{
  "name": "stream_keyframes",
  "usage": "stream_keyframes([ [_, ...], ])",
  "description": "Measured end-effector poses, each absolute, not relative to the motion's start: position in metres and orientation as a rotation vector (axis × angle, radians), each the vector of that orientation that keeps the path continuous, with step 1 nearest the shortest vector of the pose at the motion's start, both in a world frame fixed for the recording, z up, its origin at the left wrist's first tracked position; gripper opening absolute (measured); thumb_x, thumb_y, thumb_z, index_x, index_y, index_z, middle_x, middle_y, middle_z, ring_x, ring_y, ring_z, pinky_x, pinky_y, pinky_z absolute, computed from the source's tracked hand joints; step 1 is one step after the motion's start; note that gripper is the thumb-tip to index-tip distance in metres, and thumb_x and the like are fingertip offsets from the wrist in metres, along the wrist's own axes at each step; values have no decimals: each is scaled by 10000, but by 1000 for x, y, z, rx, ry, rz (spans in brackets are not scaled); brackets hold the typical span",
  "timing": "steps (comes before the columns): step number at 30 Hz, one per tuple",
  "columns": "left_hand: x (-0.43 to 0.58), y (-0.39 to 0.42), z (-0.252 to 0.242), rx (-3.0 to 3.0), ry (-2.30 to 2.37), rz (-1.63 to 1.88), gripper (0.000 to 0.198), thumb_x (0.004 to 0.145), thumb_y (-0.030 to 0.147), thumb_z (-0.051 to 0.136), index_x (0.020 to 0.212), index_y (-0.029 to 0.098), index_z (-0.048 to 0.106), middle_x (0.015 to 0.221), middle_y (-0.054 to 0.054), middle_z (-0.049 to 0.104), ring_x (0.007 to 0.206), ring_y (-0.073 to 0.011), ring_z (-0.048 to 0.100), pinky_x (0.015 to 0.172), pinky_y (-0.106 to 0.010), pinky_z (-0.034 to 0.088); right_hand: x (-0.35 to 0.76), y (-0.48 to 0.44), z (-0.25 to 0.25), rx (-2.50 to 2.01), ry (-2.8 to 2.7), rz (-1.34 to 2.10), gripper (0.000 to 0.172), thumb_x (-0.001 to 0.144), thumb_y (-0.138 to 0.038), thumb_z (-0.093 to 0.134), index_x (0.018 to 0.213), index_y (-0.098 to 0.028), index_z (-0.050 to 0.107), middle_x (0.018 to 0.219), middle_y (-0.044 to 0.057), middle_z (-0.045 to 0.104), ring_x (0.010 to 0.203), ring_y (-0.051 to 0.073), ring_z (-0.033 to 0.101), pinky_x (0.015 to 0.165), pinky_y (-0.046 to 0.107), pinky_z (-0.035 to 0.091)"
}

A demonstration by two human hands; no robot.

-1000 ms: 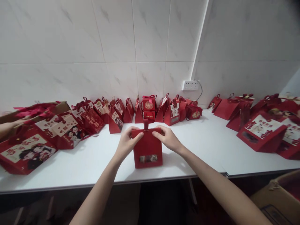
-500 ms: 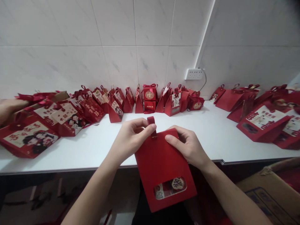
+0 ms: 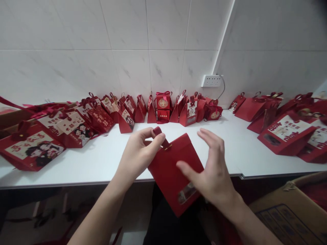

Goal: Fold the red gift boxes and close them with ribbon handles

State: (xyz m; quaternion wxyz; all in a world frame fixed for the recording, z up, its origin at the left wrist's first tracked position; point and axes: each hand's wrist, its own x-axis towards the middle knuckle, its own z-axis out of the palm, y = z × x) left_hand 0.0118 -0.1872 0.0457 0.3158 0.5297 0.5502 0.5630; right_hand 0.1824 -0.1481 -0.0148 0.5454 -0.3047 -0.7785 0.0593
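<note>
A red gift box (image 3: 168, 170) with a clear window low on its face hangs tilted over the table's front edge. My left hand (image 3: 140, 151) pinches the dark red ribbon loop (image 3: 160, 135) at its top between thumb and forefinger. Beside the box's right side is my right hand (image 3: 213, 166), fingers spread and thumb stretched across the face. Whether that thumb touches the box is unclear. Part of the window is hidden behind my right hand.
Red gift boxes line the white table (image 3: 109, 163) at left, back and right, including a large portrait box (image 3: 35, 146). A socket strip (image 3: 211, 81) is on the tiled wall. An open cardboard box (image 3: 283, 211) stands lower right.
My right hand has let go of the box's upper right edge and opened. The box has tilted further, its lower end swinging right. Another person's hand at the far left has left the view.
</note>
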Motion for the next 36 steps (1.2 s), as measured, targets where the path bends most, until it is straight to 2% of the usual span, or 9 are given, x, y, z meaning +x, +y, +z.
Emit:
stream_keyframes([
  [3,14,-189,52,1422,1505,1448,195,779,295,562,642,158,574,601,-3,625,528,-124,588,399,-165,423,177,-172,-30,-646,-1979,176,860,682,-576,721,1330,-219,281,1470,234,221,1361,477,235,998,767,259],
  [5,18,-194,57,1488,1583,1494,186,777,282,543,630,167,550,587,1,591,535,-134,572,435,-193,437,172,-181,-39,-597,-1994,239,833,689,-532,740,1309,-243,264,1502,230,161,1375,481,207,975,760,312],
  [8,25,-205,63,1733,1807,1645,190,789,270,556,626,184,511,611,3,526,646,-153,552,605,-242,464,167,-179,-47,-570,-1987,302,625,811,-351,677,1300,-261,298,1414,192,382,1299,355,429,962,570,482],
  [12,26,-210,71,2120,2007,1750,241,829,240,526,605,195,451,664,-4,468,804,-176,477,792,-273,398,170,-166,-50,-561,-1878,456,546,830,-192,607,1315,-265,365,1254,102,563,1155,242,568,972,397,505],
  [18,3,-196,66,1976,1863,1684,247,862,407,539,745,190,556,758,-3,566,847,-179,532,851,-289,399,183,-158,-39,-510,-1574,1367,275,879,-334,447,1125,-238,521,1016,67,652,837,206,646,681,321,548],
  [24,-12,-213,0,1483,1447,1679,402,848,517,537,1149,252,513,1131,-56,587,1063,-215,555,887,-310,457,197,-158,-40,-539,-1373,1544,320,841,-419,525,1096,-229,559,1004,74,658,849,224,643,644,299,524],
  [28,5,-239,-51,1284,1167,1445,756,757,624,603,1392,347,298,1427,-82,407,1238,-284,476,1009,-392,428,202,-155,-44,-613,-1308,1543,320,836,-444,542,1076,-232,563,995,66,664,787,203,645,610,281,517],
  [31,22,-252,-67,1216,1023,1430,958,681,669,650,1456,388,164,1511,-73,302,1297,-324,430,1038,-420,417,203,-148,-44,-692,-1263,1568,358,835,-506,540,1050,-222,573,975,70,677,785,202,649,620,284,523],
  [36,34,-248,-62,1221,1159,1521,697,793,517,629,1405,305,371,1452,-64,423,1313,-279,428,1065,-330,402,196,-139,-49,-781,-1190,1898,460,855,-620,431,953,-210,616,867,73,702,810,227,670,720,360,563],
])
